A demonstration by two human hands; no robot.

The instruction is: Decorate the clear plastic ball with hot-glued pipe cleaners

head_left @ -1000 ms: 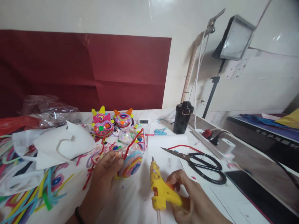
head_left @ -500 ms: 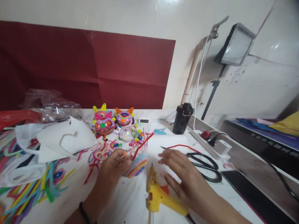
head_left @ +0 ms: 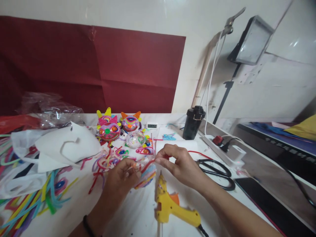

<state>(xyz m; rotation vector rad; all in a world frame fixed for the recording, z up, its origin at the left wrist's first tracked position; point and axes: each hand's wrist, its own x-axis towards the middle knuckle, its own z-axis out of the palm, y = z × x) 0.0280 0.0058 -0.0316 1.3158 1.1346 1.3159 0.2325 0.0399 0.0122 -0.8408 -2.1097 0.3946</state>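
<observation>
White wall point(head_left: 138, 16), dark red sheet point(head_left: 138, 65) on it, white table point(head_left: 138, 210) below. Left hand point(head_left: 122, 181): grip narrow, pinching the striped ball point(head_left: 147, 177), which sits in front of the person near mid-table. Right hand point(head_left: 182, 163): thumb and fingertips pinched on the end of a red strip point(head_left: 148, 165); its other end meets the ball by the left fingers. Can't tell if that end is stuck or just held. Yellow glue gun point(head_left: 164, 199) lies on the table just below the right hand, nozzle pointing away from the person. Scissors point(head_left: 218, 175) right of that hand, blades hidden behind it. Phone point(head_left: 269, 205) further right, power strip point(head_left: 221, 151) behind. Black bottle point(head_left: 194, 123) upright near the wall. Beyond the left hand: clear ball point(head_left: 135, 139), then eared balls point(head_left: 108, 131) and a small clock point(head_left: 152, 126). Far left: white cutout sheet point(head_left: 69, 148), loose coloured strips point(head_left: 37, 204) in front.
</observation>
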